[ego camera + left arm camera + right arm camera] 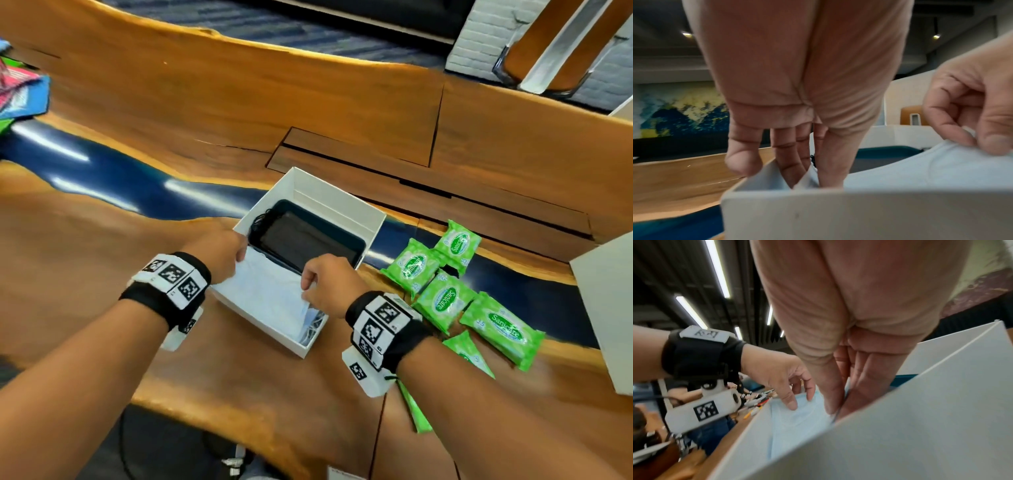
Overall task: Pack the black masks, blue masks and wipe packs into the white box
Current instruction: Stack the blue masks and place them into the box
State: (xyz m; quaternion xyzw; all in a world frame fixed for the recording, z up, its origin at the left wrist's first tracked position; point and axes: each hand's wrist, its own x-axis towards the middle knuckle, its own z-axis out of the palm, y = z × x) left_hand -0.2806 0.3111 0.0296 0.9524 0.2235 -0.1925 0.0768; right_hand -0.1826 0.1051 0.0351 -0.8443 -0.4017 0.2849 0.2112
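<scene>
The white box (339,198) stands open at the table's middle. Its far half holds black masks (305,240) in a dark tray. A light blue mask stack (270,294) lies in the near half. My left hand (239,253) pinches the stack's left end at the box wall (859,216), its fingers (789,165) reaching inside. My right hand (306,287) pinches the right end, thumb and fingers (838,402) closed on the blue masks (797,418). Several green wipe packs (445,298) lie on the table right of the box.
A white board or lid (606,308) stands at the right edge. Colourful packets (20,92) lie at the far left. A recessed wooden panel (359,150) sits behind the box. The table's front edge runs under my forearms.
</scene>
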